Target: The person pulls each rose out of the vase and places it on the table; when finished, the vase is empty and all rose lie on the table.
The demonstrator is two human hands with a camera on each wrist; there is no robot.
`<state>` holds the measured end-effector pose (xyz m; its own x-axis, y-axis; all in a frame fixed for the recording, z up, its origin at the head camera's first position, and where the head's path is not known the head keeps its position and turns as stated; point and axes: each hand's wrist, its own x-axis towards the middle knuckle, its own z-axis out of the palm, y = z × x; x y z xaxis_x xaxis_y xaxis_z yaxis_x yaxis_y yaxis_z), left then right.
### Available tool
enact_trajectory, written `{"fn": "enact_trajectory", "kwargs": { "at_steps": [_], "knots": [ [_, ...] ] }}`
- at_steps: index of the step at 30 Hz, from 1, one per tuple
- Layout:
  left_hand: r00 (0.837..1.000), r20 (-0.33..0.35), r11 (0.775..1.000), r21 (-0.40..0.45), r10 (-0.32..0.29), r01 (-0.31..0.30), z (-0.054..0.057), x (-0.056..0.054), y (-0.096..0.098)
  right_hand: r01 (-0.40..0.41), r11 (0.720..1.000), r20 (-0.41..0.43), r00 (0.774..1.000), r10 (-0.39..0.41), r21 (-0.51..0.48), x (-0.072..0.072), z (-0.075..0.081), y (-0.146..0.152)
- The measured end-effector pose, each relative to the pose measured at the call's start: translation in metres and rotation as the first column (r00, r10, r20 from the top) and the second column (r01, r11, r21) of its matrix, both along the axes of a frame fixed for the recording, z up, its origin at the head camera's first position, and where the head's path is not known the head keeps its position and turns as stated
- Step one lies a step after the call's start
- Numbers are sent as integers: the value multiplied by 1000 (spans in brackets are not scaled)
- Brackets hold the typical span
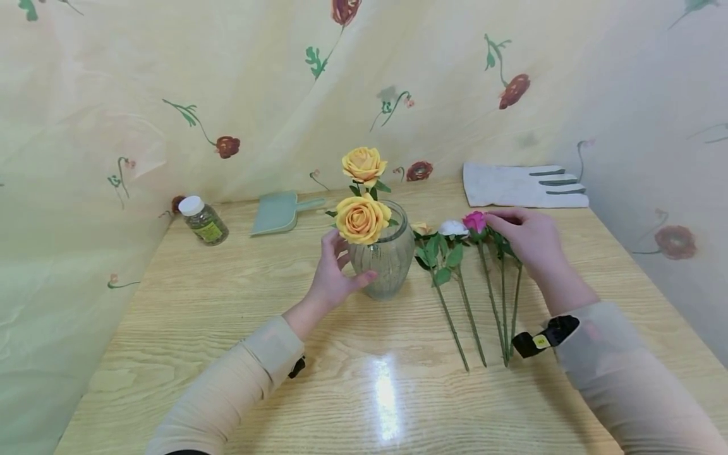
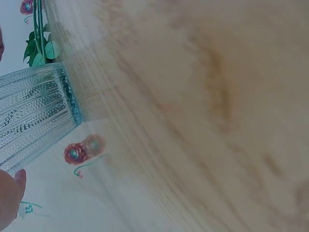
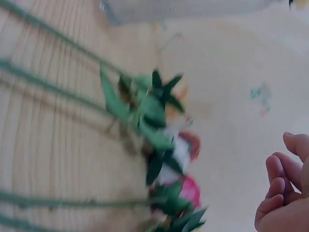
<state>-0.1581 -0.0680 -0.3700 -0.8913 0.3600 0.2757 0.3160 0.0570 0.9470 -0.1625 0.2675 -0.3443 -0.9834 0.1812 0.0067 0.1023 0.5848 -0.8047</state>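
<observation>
My left hand (image 1: 334,277) holds the ribbed glass vase (image 1: 389,268) from its left side, thumb in front and fingers curled behind. Two yellow roses (image 1: 362,219) stand in the vase, leaning over its left rim. Above the table on the right, my right hand (image 1: 530,240) hovers by a pink rose (image 1: 474,221); its loosely bent fingers (image 3: 275,166) hold nothing in the right wrist view. Left of the pink rose lie a white rose (image 1: 453,228) and a yellow rose (image 1: 421,229). More green stems (image 1: 516,297) run beneath my right hand, their blooms hidden.
A white-and-grey glove (image 1: 512,185) lies at the back right. Toward the back left are a pale green dustpan (image 1: 275,213) and a white-lidded jar (image 1: 206,222). Flower-printed cloth (image 1: 273,95) hangs behind the wooden table (image 1: 216,309).
</observation>
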Motion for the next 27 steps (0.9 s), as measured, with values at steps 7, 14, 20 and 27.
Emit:
{"fn": "enact_trajectory", "kwargs": {
  "at_steps": [7, 14, 20, 27],
  "knots": [
    [1000, -17, 1000, 15, -12, 12, 11, 7, 1, -200, 974, -44, 979, 197, -104, 10, 27, -42],
    [1000, -30, 999, 38, -10, 11, 7, 8, 3, -331, 934, -121, 941, 316, -137, 16, 44, -75],
    [999, -48, 1000, 23, -4, 6, 7, 9, 3, -447, 884, -195, 887, 418, -136, 21, 50, -94],
    [997, -70, 999, 31, -11, 13, 8, 9, 3, -483, 875, -244, 853, 461, -36, 21, 56, -121]
  ]
}}
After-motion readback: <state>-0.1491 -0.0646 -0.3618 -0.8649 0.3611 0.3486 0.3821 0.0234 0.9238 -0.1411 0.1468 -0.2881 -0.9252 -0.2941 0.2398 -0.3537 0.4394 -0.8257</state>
